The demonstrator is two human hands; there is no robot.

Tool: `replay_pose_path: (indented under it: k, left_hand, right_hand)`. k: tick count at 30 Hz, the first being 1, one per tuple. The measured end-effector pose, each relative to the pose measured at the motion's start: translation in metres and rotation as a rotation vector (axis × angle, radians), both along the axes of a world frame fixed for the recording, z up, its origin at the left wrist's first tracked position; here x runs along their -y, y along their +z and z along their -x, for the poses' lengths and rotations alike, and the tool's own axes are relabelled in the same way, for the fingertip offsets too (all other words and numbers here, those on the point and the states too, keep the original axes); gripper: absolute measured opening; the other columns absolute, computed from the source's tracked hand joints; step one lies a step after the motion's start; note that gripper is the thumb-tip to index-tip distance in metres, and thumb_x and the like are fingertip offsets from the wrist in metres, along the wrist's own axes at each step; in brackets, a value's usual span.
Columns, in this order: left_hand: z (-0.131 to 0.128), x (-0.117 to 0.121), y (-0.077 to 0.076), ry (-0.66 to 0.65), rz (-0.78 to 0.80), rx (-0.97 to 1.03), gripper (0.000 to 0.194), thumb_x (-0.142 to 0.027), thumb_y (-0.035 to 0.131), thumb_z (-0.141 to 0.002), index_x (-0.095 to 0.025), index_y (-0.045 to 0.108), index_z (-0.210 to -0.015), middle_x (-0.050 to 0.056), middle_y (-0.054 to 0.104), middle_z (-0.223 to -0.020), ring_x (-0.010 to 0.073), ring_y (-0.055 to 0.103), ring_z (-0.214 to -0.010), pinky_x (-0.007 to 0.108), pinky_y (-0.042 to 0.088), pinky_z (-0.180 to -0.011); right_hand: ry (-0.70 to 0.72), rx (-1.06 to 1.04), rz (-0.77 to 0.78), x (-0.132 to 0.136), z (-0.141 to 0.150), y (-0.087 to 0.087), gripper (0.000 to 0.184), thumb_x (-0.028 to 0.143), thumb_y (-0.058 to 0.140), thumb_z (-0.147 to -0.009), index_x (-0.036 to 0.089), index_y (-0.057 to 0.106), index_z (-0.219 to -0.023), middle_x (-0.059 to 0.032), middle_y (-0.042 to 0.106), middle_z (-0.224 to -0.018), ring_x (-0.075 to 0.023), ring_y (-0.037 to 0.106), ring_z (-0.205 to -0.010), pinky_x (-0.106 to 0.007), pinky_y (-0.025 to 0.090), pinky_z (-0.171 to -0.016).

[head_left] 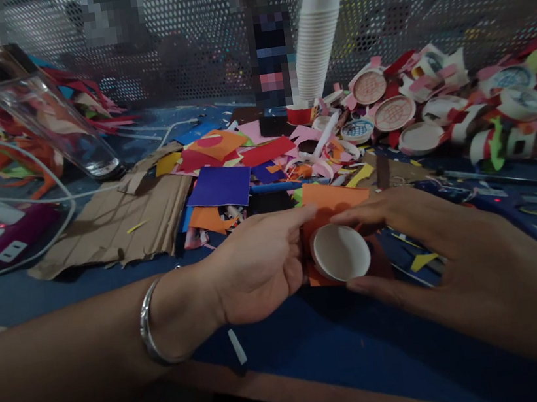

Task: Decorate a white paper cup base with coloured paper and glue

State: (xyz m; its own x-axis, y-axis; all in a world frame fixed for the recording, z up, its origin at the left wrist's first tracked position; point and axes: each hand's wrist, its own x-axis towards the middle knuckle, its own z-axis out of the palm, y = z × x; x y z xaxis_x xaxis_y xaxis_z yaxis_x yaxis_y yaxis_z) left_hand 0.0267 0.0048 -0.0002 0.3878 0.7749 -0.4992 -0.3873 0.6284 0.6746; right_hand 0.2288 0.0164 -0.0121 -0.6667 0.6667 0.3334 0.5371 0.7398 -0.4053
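A small white paper cup [340, 252] lies on its side over an orange paper sheet [332, 200] near the table's front. My left hand [257, 265] holds the cup and paper from the left, fingers curled round them; a metal bangle is on its wrist. My right hand [444, 240] grips the same cup from the right, index finger along its top and thumb under it.
Coloured paper squares [220, 186] and torn cardboard [123, 223] cover the blue table [317, 346]. A tall cup stack [316, 36] stands at the back. Cut cup pieces [395, 112] pile at right. A clear jar [47, 118] and a purple device [1, 239] sit at left.
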Motion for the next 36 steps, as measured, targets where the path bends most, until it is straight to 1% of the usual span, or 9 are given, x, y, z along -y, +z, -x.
replay_pose_path:
  k: [5, 10, 12, 15, 17, 20, 26, 31, 36]
  left_hand:
    - [-0.001, 0.001, 0.002, 0.044, 0.032, -0.005, 0.042, -0.023, 0.037, -0.106, -0.013, 0.073, -0.086, 0.009, 0.075, -0.085, 0.0171, 0.069, -0.077, 0.027, 0.057, -0.073]
    - [0.000, 0.002, 0.002, 0.020, 0.014, -0.001, 0.038, -0.023, 0.041, -0.103, -0.011, 0.075, -0.091, 0.010, 0.074, -0.089, 0.0172, 0.068, -0.079, 0.027, 0.055, -0.070]
    - [0.002, 0.003, 0.003, -0.001, -0.008, -0.039, 0.025, -0.016, 0.052, -0.096, -0.010, 0.075, -0.089, 0.009, 0.072, -0.088, 0.0155, 0.066, -0.078, 0.025, 0.053, -0.069]
    - [0.005, 0.004, 0.002, -0.096, -0.119, -0.026, 0.008, -0.005, 0.069, -0.079, -0.011, 0.074, -0.080, 0.005, 0.070, -0.081, 0.0121, 0.063, -0.074, 0.021, 0.050, -0.067]
    - [0.007, 0.005, 0.002, -0.128, -0.185, 0.007, 0.011, -0.005, 0.079, -0.072, -0.013, 0.072, -0.076, 0.002, 0.069, -0.078, 0.0101, 0.061, -0.072, 0.019, 0.046, -0.064]
    - [0.009, 0.006, 0.000, -0.120, -0.202, -0.034, 0.019, -0.011, 0.087, -0.068, -0.014, 0.070, -0.076, 0.000, 0.069, -0.078, 0.0099, 0.061, -0.072, 0.019, 0.043, -0.062]
    - [0.009, 0.005, -0.003, -0.127, -0.209, -0.080, 0.029, -0.009, 0.086, -0.066, -0.014, 0.072, -0.091, 0.002, 0.069, -0.084, 0.0115, 0.061, -0.075, 0.022, 0.044, -0.065]
    - [0.010, 0.002, -0.003, -0.129, -0.211, -0.096, 0.029, -0.011, 0.088, -0.065, -0.013, 0.073, -0.090, 0.002, 0.069, -0.083, 0.0106, 0.060, -0.074, 0.020, 0.042, -0.064]
    - [0.011, -0.001, -0.002, -0.113, -0.209, -0.097, 0.032, -0.014, 0.091, -0.063, -0.011, 0.076, -0.091, 0.003, 0.070, -0.086, 0.0120, 0.062, -0.080, 0.020, 0.047, -0.071]
  right_hand:
    - [-0.004, -0.003, 0.008, 0.001, 0.001, -0.002, 0.039, 0.047, 0.068, -0.092, 0.033, 0.060, -0.126, -0.0024, 0.068, -0.132, -0.0305, 0.067, -0.115, -0.046, 0.057, -0.097]
    - [0.000, -0.005, -0.008, 0.000, -0.001, -0.002, 0.039, 0.047, 0.069, -0.091, 0.032, 0.059, -0.127, -0.0028, 0.069, -0.128, -0.0295, 0.067, -0.113, -0.045, 0.057, -0.097]
    - [-0.004, -0.003, -0.016, 0.000, -0.001, -0.002, 0.038, 0.046, 0.068, -0.092, 0.032, 0.059, -0.126, -0.0023, 0.069, -0.128, -0.0286, 0.067, -0.114, -0.043, 0.057, -0.096]
    - [0.005, -0.011, -0.007, 0.000, 0.000, -0.001, 0.033, 0.044, 0.068, -0.092, 0.032, 0.061, -0.122, -0.0018, 0.068, -0.129, -0.0285, 0.066, -0.116, -0.042, 0.057, -0.092]
    - [0.005, -0.024, 0.005, 0.000, 0.002, -0.001, 0.033, 0.044, 0.070, -0.091, 0.032, 0.062, -0.121, -0.0022, 0.069, -0.128, -0.0290, 0.066, -0.115, -0.042, 0.058, -0.090]
    - [0.001, -0.026, 0.009, -0.001, 0.002, -0.002, 0.035, 0.046, 0.070, -0.091, 0.031, 0.062, -0.122, -0.0034, 0.069, -0.127, -0.0300, 0.067, -0.112, -0.042, 0.058, -0.086]
    - [0.001, -0.020, 0.004, 0.000, 0.000, -0.003, 0.035, 0.049, 0.067, -0.092, 0.030, 0.062, -0.121, -0.0044, 0.070, -0.124, -0.0299, 0.068, -0.110, -0.042, 0.057, -0.084]
    - [-0.010, -0.040, -0.048, 0.000, -0.001, -0.001, 0.037, 0.047, 0.068, -0.092, 0.027, 0.060, -0.122, -0.0062, 0.069, -0.122, -0.0283, 0.067, -0.110, -0.042, 0.057, -0.091]
    - [-0.007, -0.036, -0.067, -0.001, -0.002, 0.002, 0.035, 0.042, 0.068, -0.094, 0.026, 0.060, -0.124, -0.0063, 0.070, -0.116, -0.0278, 0.068, -0.107, -0.044, 0.056, -0.094]
